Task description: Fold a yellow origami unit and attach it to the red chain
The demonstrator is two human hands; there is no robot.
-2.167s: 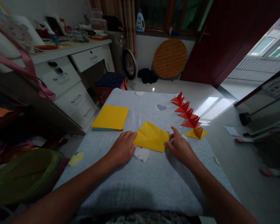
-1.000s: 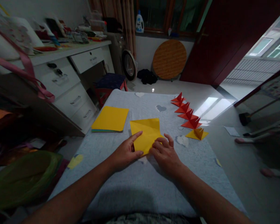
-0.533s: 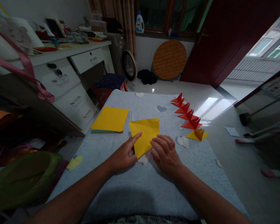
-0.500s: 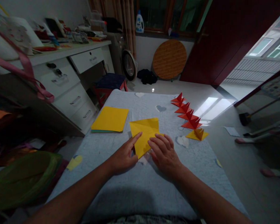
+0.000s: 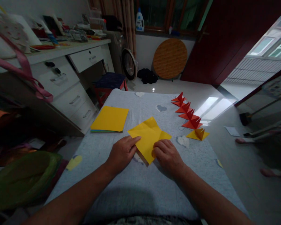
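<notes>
A creased sheet of yellow origami paper (image 5: 148, 137) lies partly opened on the cloth, one corner pointing toward me. My left hand (image 5: 124, 153) grips its left edge, the index finger on top and the thumb at the edge. On the right, my right hand (image 5: 167, 154) has its fingers curled over the lower right edge, pinching it. A stack of square paper (image 5: 110, 118), yellow on top, rests to the left. Beyond my right hand sits a folded yellow paper piece (image 5: 198, 134), with several folded red paper pieces (image 5: 189, 116) in a row behind it.
The table is covered by a pale blue cloth (image 5: 121, 193) with heart prints. To the left stands a white desk (image 5: 67, 84) with drawers. A dark stool (image 5: 110, 81) is behind the table's far left corner. A green basket (image 5: 25, 178) is at lower left.
The yellow sheet has turned so a corner points toward me, and its right side has spread out. My right hand's fingers have curled from lying flat to gripping the edge.
</notes>
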